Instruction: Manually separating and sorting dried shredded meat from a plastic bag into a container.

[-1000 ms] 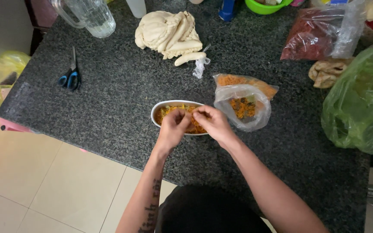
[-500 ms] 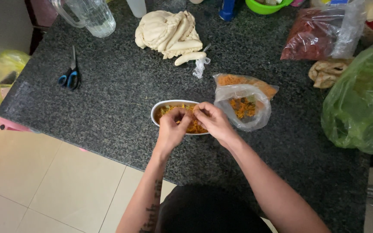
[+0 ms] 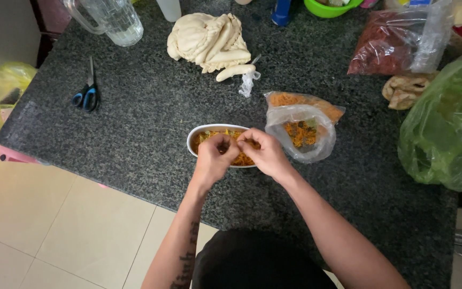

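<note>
Orange shreds (image 3: 241, 158) apparently pinched by hands (image 3: 239, 152).

On the counter (image 3: 135, 134), the oval dish (image 3: 199, 138) sits near the front edge, and both hands, the left hand (image 3: 213, 159) and the right hand (image 3: 266, 153), meet over it. Just right of the dish lies an open bag of shredded vegetables (image 3: 301, 128). Behind them rests a lump of dough (image 3: 209, 40). Scissors (image 3: 87, 93) lie far left, a jug (image 3: 114, 20) behind them. A large bag of greens (image 3: 447, 128) fills the right side.
</note>
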